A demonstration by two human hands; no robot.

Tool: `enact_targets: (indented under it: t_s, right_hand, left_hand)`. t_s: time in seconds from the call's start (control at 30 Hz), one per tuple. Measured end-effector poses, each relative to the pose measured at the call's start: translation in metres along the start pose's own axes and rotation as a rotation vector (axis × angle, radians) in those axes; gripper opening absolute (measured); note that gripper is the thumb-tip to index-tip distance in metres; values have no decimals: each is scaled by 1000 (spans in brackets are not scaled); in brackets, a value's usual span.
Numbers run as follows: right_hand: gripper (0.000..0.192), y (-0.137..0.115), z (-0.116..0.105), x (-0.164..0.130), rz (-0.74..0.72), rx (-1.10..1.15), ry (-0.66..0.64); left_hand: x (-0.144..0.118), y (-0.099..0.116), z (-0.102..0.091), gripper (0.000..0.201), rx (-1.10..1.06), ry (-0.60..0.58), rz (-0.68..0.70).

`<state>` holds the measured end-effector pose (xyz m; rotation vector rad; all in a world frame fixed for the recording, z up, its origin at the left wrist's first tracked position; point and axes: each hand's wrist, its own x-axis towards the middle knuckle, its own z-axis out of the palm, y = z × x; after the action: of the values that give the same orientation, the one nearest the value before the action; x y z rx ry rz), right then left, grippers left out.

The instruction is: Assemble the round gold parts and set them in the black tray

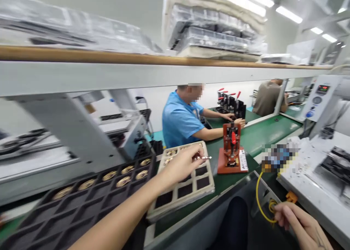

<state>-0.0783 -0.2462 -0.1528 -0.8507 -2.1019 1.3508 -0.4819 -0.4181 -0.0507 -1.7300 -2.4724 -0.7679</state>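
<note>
My left hand (186, 162) is closed, pinching a small shiny copper-coloured metal part (202, 157) over the cream compartment tray (195, 182). Round gold-coloured parts (171, 152) sit in that tray's far pockets, partly behind my hand; its nearer pockets show dark bottoms. At the lower right, my right hand (298, 222) has its fingers curled together beside a looped yellow cord (258, 195). Whether those fingers grip the cord or something else is hidden. Just past the cream tray stands a red toggle-clamp fixture (232, 151) with a gold piece at its base.
A black tray (93, 200) with several gold-coloured rings lies at left. Overhead, a shelf (131, 73) carries wrapped trays. A co-worker in blue (180, 120) handles black clamp fixtures (229, 106) across the bench. To the right are a white machine table (308, 184) and a control box (317, 98).
</note>
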Motion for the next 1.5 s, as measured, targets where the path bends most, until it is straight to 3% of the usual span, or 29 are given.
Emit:
enact_targets:
  t_s: [0.03,0.1,0.17,0.2,0.27,0.37,0.53,0.63,0.73,0.8,0.83,0.97,1.1,1.17,1.3,1.4,1.5]
  right_hand:
    - [58,-14,0,1,-30,11,18]
    - [56,-42,0,3,-84,54,67]
    - [43,-64,-3,6,-149,134,120]
    - [45,-72,-6,6,-183,169,143]
    - [57,-82,-16,3,-204,189,176]
    - [43,-83,-36,-8,-163,166,229]
    - [38,-73,-62,-33,-97,209,356]
    - [38,-61,-81,-50,-73,162,451]
    - [38,-43,-108,-73,-38,27,632]
    - [36,-30,-129,-92,-6,-52,782]
    - [36,-25,-139,-101,5,-77,852]
    - [38,-16,-170,-137,1,-128,1042]
    - [41,-21,-179,-173,41,-162,1075]
    - [41,-22,-177,-192,64,-168,1117]
    - [41,-22,-181,-218,106,-186,1195]
    - [42,-22,-197,-217,117,-220,1172]
    - [40,-21,-222,-196,81,-253,1113]
  left_hand:
    - [7,27,7,9,-69,5,138]
    - [18,82,25,15,-273,57,546]
    - [27,130,42,17,-361,98,894]
    - [32,151,50,16,-370,112,1025]
    - [41,183,64,15,-379,138,1196]
    - [55,216,82,15,-440,157,1305]
    - [64,256,105,16,-500,144,1390]
    - [66,283,123,17,-547,42,1414]
    - [78,316,145,51,-582,-85,1277]
    - [95,348,160,71,-564,-156,1146]
    - [106,367,168,70,-539,-193,1098]
    - [150,456,201,40,-395,-336,1053]
    - [179,527,234,35,-196,-497,1056]
    - [188,546,246,34,-94,-582,1045]
    - [203,560,257,33,35,-712,1021]
    - [208,569,259,33,83,-762,1012]
    - [204,581,262,34,97,-771,1000]
